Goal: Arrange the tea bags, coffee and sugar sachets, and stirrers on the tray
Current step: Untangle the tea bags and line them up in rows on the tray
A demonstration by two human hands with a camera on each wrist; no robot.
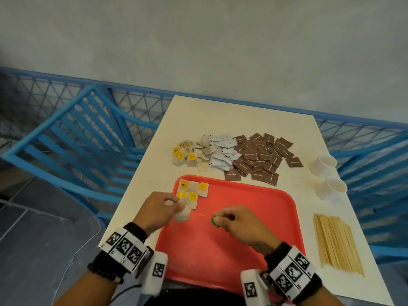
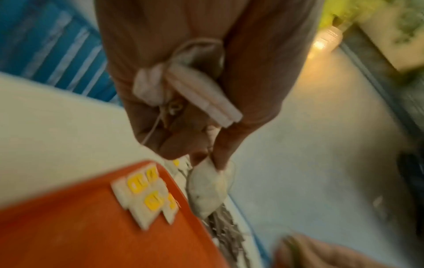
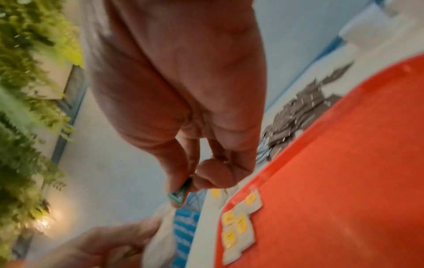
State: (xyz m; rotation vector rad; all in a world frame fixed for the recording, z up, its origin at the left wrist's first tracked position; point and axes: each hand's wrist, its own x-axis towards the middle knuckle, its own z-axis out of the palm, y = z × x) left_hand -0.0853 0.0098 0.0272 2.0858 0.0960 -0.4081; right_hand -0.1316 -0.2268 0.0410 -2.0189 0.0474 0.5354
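Observation:
A red tray (image 1: 254,217) lies at the table's near edge, with several yellow-tagged tea bags (image 1: 193,191) laid in its far left corner. Above the tray's left side my left hand (image 1: 162,208) pinches a pale tea bag (image 1: 183,214) (image 2: 210,188) and keeps more bags (image 2: 201,88) tucked in its palm. My right hand (image 1: 234,219) pinches that bag's green tag (image 1: 214,221) (image 3: 180,194), the string stretched between both hands. Behind the tray lie loose tea bags (image 1: 192,154), white sachets (image 1: 223,153) and brown sachets (image 1: 262,157). Wooden stirrers (image 1: 335,241) lie right of the tray.
Two white paper cups (image 1: 326,175) lie on their sides at the table's right edge. A blue slatted chair (image 1: 84,140) stands left of the table, and a blue lattice railing (image 1: 364,133) runs behind and to the right.

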